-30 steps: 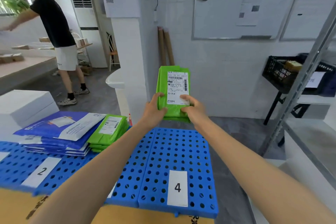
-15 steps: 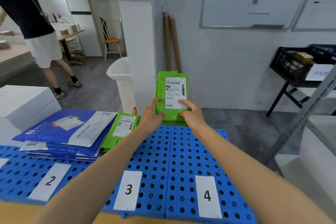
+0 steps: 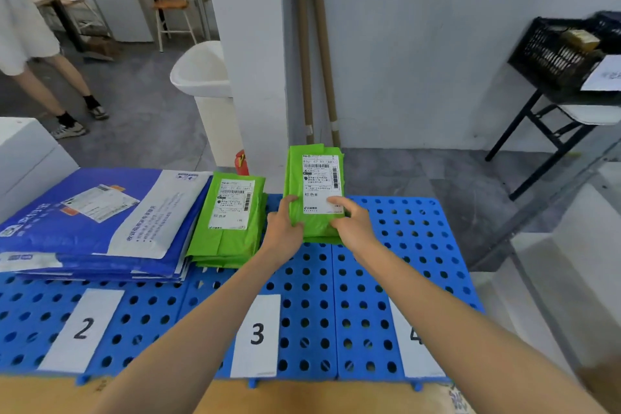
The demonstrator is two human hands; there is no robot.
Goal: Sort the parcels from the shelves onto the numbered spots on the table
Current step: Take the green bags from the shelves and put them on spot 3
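Green parcel (image 3: pixel 314 191), white label up, is over the far part of the blue mat (image 3: pixel 403 262), beyond the cards marked 3 (image 3: pixel 257 334) and 4 (image 3: pixel 415 336). The left hand (image 3: pixel 284 228) and right hand (image 3: pixel 353 228) both grasp its near end, thumbs on top. Just to its left lies a pile of green parcels (image 3: pixel 230 218), beside blue mailers (image 3: pixel 100 222).

Blue mat (image 3: pixel 420 238) carries label 2 (image 3: pixel 82 329) and label 3 (image 3: pixel 257 334).

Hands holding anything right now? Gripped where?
Both grip the green parcel's near end: left hand at its left edge, right hand at its right.
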